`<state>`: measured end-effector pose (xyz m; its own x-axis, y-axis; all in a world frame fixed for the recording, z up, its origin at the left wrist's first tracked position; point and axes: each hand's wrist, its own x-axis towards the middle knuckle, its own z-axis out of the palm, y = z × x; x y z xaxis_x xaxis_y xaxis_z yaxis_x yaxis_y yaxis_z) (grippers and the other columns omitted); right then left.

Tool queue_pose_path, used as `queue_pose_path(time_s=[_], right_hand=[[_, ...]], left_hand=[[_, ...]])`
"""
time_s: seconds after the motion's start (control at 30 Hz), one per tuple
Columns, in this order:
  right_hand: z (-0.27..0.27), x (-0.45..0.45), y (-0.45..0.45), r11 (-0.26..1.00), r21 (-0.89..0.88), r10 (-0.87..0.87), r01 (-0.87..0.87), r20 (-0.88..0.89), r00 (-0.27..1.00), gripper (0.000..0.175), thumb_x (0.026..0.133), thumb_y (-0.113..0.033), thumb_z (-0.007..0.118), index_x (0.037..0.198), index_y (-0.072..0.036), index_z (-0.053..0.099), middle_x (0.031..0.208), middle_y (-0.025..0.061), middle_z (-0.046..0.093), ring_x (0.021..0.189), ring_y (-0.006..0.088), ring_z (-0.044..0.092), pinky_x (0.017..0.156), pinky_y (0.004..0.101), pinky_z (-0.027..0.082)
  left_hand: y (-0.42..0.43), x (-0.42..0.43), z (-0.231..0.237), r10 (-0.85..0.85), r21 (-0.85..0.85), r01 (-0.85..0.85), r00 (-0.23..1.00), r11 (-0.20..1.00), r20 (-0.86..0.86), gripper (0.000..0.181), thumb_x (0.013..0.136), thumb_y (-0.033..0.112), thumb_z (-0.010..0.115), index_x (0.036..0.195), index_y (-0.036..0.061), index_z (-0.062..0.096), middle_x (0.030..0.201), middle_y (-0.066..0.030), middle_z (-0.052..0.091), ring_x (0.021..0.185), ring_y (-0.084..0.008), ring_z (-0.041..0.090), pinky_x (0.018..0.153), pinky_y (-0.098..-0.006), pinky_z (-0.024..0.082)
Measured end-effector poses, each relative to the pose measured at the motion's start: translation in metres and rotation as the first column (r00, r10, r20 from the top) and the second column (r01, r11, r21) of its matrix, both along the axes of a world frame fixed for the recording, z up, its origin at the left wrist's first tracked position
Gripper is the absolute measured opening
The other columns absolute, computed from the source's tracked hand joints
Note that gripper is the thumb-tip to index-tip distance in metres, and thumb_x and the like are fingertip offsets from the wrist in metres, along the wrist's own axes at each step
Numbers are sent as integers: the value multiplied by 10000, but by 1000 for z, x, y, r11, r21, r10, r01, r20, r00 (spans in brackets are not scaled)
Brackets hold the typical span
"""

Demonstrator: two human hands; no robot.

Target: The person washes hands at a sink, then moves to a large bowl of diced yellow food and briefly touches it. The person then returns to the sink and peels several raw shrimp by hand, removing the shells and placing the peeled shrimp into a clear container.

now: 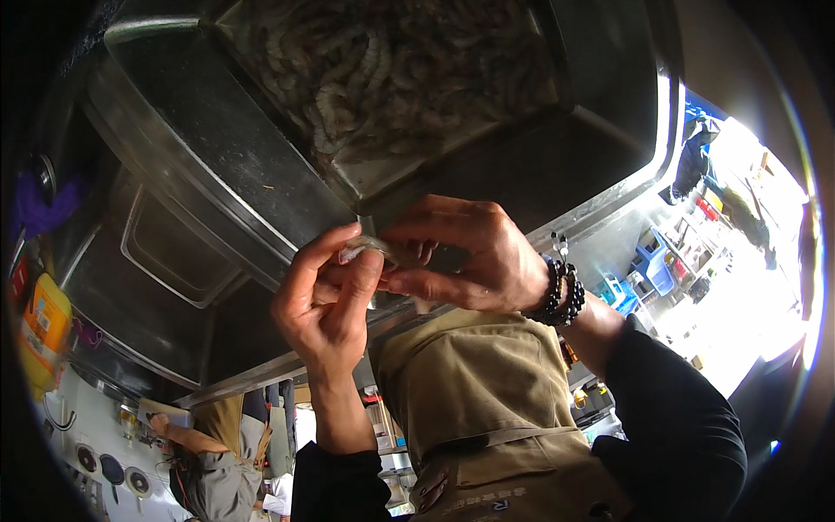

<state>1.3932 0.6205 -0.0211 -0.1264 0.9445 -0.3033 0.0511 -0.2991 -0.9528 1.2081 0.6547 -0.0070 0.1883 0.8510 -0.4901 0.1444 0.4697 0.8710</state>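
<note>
My left hand pinches a raw shrimp between its thumb and fingers, over the near corner of a stainless steel sink basin. Fingers of my right hand close on the shrimp's other end and partly hide it. Beaded bracelets circle the right wrist. Beyond both hands, a large heap of raw shrimp lies in the basin, some of it in dim shadow.
A second steel basin adjoins on the left, with a yellow and orange container at its far side. Another person in an apron is at lower left. Shelves and a blue plastic stool are at right.
</note>
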Motion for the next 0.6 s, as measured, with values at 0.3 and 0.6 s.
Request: queue_pose_path(time_s=[0.3,0.6], right_hand=[[-3,8,8,999,48,16,-19,53,998,209,833,-81,745,1037,-44,721,891,109,669,756,233,684,618,315,553],[-5,32,28,971,230,74,-62,-44,996,251,738,10,757,977,-34,698,918,100,696,852,282,683,715,348,554]], left_hand=[[8,-5,-6,21,-197,78,890,977,456,279,945,148,627,1132,-54,577,929,-121,651,771,-155,640,681,-256,516],[10,2,-6,302,-636,94,822,766,484,190,890,9,659,1056,-55,591,872,-184,688,714,-262,675,644,-361,557]])
